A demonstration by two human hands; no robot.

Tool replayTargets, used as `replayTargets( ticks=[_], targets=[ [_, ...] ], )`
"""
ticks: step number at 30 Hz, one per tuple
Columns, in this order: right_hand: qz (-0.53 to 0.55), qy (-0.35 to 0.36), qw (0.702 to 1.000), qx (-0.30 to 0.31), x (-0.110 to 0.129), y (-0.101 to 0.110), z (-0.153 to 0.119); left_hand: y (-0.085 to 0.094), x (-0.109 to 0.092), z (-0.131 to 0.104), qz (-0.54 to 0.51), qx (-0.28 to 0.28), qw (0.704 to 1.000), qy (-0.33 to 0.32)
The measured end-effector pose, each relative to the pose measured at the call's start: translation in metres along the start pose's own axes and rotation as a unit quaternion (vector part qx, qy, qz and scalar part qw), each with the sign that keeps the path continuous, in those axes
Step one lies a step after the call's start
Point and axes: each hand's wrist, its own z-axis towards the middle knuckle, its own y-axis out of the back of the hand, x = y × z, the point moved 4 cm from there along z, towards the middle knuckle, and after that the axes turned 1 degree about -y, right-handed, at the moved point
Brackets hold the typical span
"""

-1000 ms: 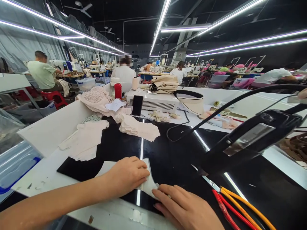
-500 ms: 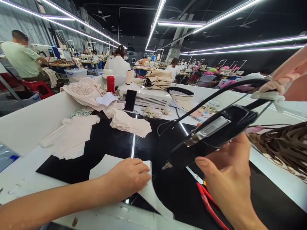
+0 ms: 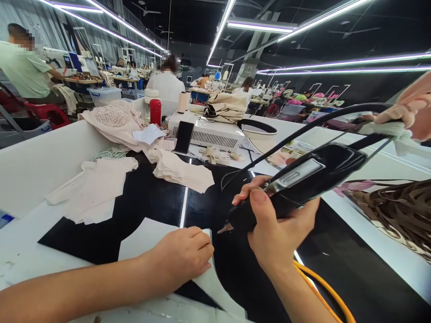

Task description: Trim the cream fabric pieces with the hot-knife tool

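My left hand (image 3: pixel 190 252) is closed with curled fingers at the right edge of a white sheet piece (image 3: pixel 144 237), which lies on the black glossy board (image 3: pixel 161 202). My right hand (image 3: pixel 274 229) wraps round a black corded hand tool (image 3: pixel 316 179), thumb on the near side and fingertips showing at the far side. The tool has a silver metal plate and slants down to the left. Its pointed metal tip (image 3: pixel 225 228) hangs just right of the white piece. An orange curved handle (image 3: pixel 336 291) shows beside my right forearm.
Stacked pale fabric pieces (image 3: pixel 182 170) and another pile (image 3: pixel 94 188) lie on the board. Behind stand a phone (image 3: pixel 184 137), a red bottle (image 3: pixel 155 112) and a white vented box (image 3: pixel 208 130). Brown straps (image 3: pixel 393 211) are heaped at right. Several people sit farther off.
My right hand has moved left and closed round the tool, thumb now over it. My left fingers have curled more tightly. The red handles seen before no longer show; an orange one does.
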Motion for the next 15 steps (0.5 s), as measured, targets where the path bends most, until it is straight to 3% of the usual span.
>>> replayTargets(
  ticks=[6,15],
  targets=[
    [0.056,-0.023,0.998,-0.008,-0.025,-0.001,0.005,0.000,-0.006,-0.001,0.017,-0.034,0.999,0.015],
    [0.099,-0.012,0.995,0.017,-0.028,-0.006,0.003,-0.007,-0.010,-0.003,0.040,-0.048,0.998,0.013]
  ],
)
